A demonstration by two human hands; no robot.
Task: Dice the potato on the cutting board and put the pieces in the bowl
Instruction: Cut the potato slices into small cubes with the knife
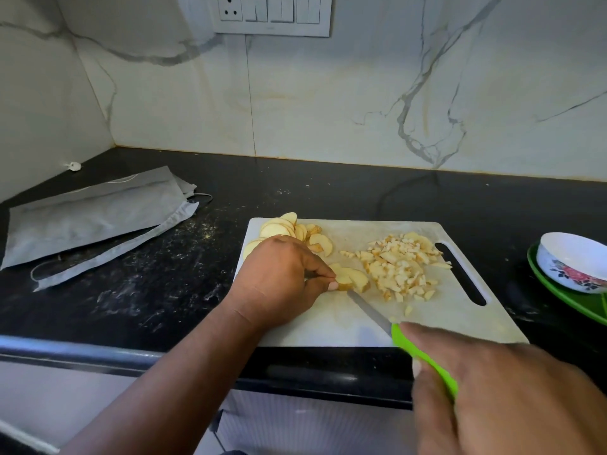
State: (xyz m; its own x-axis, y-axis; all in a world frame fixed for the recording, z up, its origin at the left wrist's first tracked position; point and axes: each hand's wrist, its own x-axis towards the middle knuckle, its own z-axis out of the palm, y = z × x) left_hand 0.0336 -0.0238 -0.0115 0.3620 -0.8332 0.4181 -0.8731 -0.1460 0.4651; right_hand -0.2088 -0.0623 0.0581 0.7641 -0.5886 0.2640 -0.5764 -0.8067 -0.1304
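Observation:
A white cutting board (328, 326) lies on the black counter. At its far left corner sits a heap of potato slices (289, 229). A pile of diced potato (399, 266) covers the board's middle right. My left hand (279, 279) pinches a small stack of slices (353, 279) against the board. My right hand (499, 392) grips the green handle of a knife (423, 356), whose blade tip lies at the stack's near edge. A white bowl with a flower pattern (574, 262) stands to the right of the board.
The bowl stands on a green plate (558, 295) at the right edge. Grey flat pouches (95, 218) with a cable lie on the counter at the left. The counter's front edge runs just below the board. A marble wall with a switch panel (272, 14) stands behind.

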